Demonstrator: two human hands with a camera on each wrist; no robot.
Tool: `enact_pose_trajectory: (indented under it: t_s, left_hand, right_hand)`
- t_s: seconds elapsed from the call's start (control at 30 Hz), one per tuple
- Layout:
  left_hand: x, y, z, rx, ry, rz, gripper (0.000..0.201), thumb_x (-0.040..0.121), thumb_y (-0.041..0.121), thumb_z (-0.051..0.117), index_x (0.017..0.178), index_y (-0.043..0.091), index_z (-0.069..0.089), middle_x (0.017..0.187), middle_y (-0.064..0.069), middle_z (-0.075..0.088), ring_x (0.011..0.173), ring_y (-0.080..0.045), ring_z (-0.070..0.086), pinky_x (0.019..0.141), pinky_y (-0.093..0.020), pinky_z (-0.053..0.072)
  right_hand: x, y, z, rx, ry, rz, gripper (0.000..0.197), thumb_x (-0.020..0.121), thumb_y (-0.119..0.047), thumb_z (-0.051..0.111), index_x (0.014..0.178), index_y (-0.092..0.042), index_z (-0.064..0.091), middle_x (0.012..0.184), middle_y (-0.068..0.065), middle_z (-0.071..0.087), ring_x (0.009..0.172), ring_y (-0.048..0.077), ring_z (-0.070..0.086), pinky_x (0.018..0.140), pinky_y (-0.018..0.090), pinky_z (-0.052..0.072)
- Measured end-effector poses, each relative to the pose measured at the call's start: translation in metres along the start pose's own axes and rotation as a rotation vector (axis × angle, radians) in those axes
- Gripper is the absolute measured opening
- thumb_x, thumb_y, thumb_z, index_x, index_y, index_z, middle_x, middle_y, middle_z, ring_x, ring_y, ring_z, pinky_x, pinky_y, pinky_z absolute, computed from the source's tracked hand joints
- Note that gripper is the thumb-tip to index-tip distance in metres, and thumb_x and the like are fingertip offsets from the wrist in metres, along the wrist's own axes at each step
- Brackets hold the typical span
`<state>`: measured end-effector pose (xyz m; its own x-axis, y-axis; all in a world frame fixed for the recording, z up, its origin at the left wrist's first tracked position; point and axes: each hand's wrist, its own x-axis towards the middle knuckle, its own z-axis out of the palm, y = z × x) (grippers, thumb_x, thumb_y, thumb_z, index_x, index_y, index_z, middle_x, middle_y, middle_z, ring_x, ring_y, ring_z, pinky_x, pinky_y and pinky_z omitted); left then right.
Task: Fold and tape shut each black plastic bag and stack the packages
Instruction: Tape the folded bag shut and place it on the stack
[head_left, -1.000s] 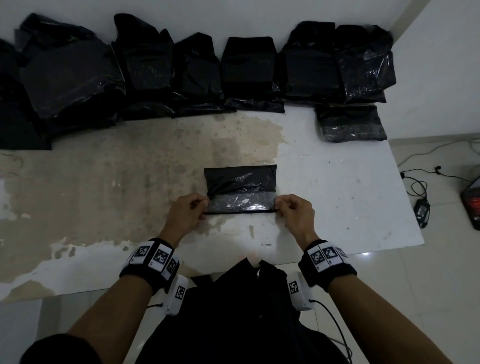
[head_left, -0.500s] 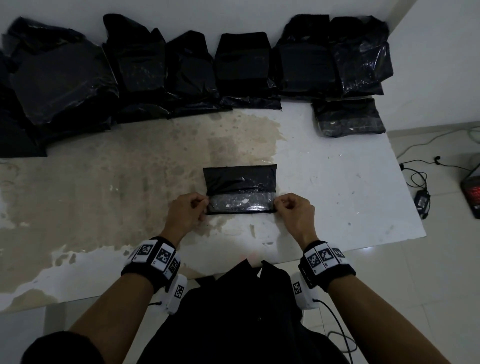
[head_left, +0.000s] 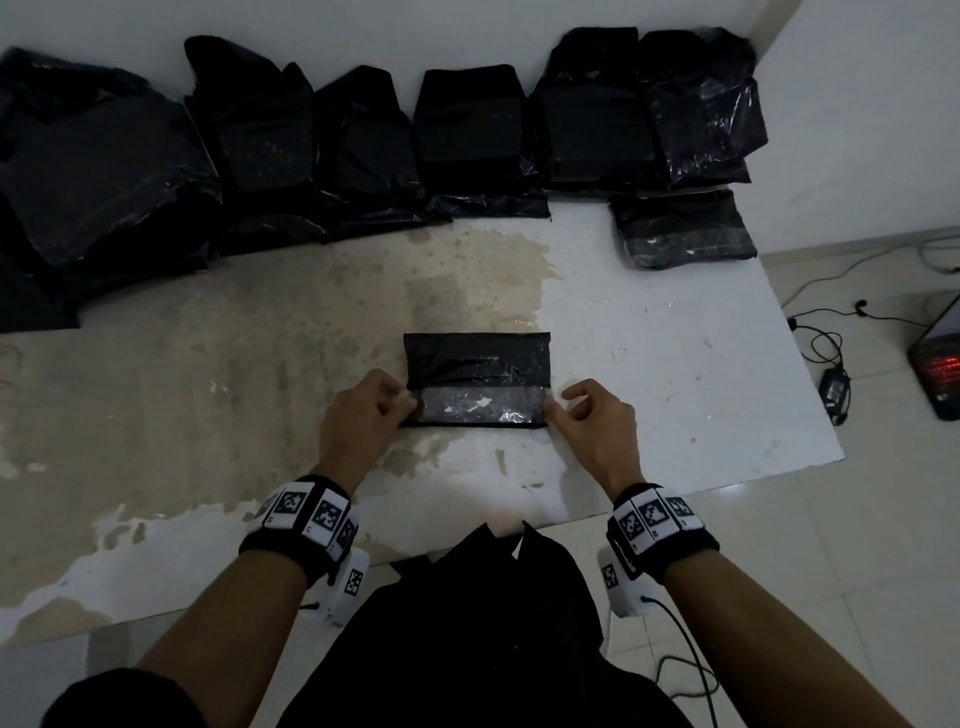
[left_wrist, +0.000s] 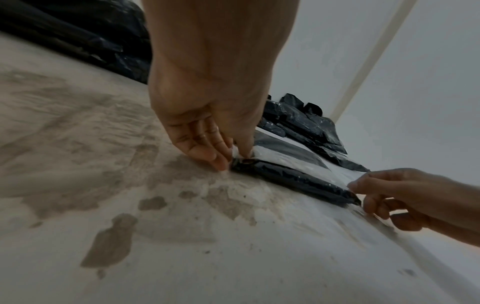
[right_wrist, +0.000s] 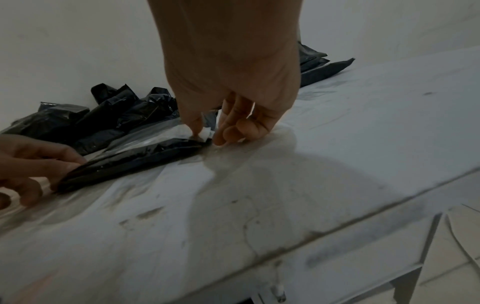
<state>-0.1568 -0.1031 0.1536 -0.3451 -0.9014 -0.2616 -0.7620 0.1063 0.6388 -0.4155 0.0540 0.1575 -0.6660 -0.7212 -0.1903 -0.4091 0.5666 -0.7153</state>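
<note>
Change: both hands are barely shifting, staying at the bag's ends.
Bag: black plastic bag (head_left: 477, 370) is lying folded at table (head_left: 675, 364) centre, clear tape (head_left: 480, 407) along its 6 o'clock edge.
Left hand (head_left: 358, 421): fingers are pinching the 9 o'clock tape end.
Right hand (head_left: 597, 423): fingers are pinching the 3 o'clock end.
Packages (head_left: 683, 231): stacked at 12 o'clock.

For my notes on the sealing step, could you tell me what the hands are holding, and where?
Both pinch the clear tape strip across the folded black bag: left hand at its left end, right hand at its right end.
</note>
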Motion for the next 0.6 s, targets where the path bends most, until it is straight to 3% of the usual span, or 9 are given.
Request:
enact_pose_trajectory:
  t_s: [0.13,0.2,0.27,0.33,0.4,0.47,0.6]
  left_hand:
    - [-0.012,0.009,-0.004,0.054,0.151,0.04,0.012,0.098,0.035,0.059,0.097,0.024,0.055,0.081,0.013,0.058,0.072,-0.015,0.059,0.06,-0.03,0.043]
    - [-0.022,0.015,0.003,0.083,0.201,0.249,0.012,0.1,0.032,0.051,0.101,0.022,0.057,0.092,0.007,0.057,0.081,-0.017,0.056,0.068,-0.033,0.041]
    - [-0.032,0.014,0.021,0.237,0.119,0.554,0.031,0.099,0.03,0.044,0.12,0.013,0.06,0.118,-0.006,0.058,0.107,-0.026,0.055,0.088,-0.039,0.043]
    - [-0.04,0.002,0.043,0.458,0.007,0.736,0.051,0.102,0.029,0.039,0.143,0.001,0.05,0.149,-0.016,0.047,0.139,-0.034,0.041,0.11,-0.05,0.036]
    - [-0.044,-0.008,0.054,0.604,-0.04,0.758,0.058,0.106,0.032,0.035,0.152,-0.003,0.034,0.161,-0.02,0.029,0.15,-0.037,0.025,0.118,-0.055,0.029]
    - [-0.043,-0.013,0.058,0.662,-0.081,0.725,0.061,0.107,0.036,0.029,0.155,-0.002,0.026,0.164,-0.02,0.021,0.152,-0.038,0.018,0.118,-0.058,0.028]
    - [-0.041,-0.012,0.059,0.645,-0.153,0.67,0.066,0.104,0.038,0.028,0.156,-0.001,0.022,0.165,-0.021,0.015,0.153,-0.038,0.013,0.118,-0.058,0.028]
  right_hand:
    - [-0.013,-0.006,0.004,-0.158,0.111,-0.201,0.024,0.094,-0.043,0.068,0.098,-0.02,0.065,0.074,-0.008,0.061,0.072,0.014,0.056,0.059,0.029,0.043]
    - [-0.02,-0.013,0.015,-0.233,0.136,-0.434,0.02,0.097,-0.037,0.062,0.103,-0.019,0.067,0.088,-0.004,0.062,0.084,0.017,0.052,0.063,0.032,0.044]
    - [-0.028,-0.018,0.034,-0.306,0.082,-0.662,0.029,0.097,-0.031,0.059,0.117,-0.012,0.067,0.109,0.006,0.064,0.101,0.026,0.055,0.081,0.042,0.05]
    - [-0.036,-0.018,0.057,-0.456,-0.015,-0.805,0.046,0.102,-0.032,0.053,0.138,-0.004,0.057,0.14,0.015,0.056,0.132,0.035,0.049,0.109,0.047,0.042]
    - [-0.042,-0.014,0.075,-0.598,-0.112,-0.851,0.059,0.107,-0.037,0.044,0.152,0.001,0.039,0.16,0.019,0.035,0.151,0.035,0.028,0.121,0.049,0.029]
    - [-0.043,-0.008,0.083,-0.701,-0.176,-0.844,0.066,0.109,-0.042,0.036,0.157,0.002,0.024,0.165,0.021,0.019,0.155,0.034,0.015,0.123,0.049,0.025]
    - [-0.042,0.006,0.07,-0.714,-0.138,-0.676,0.069,0.109,-0.045,0.03,0.158,0.003,0.019,0.167,0.022,0.011,0.156,0.033,0.009,0.125,0.048,0.022]
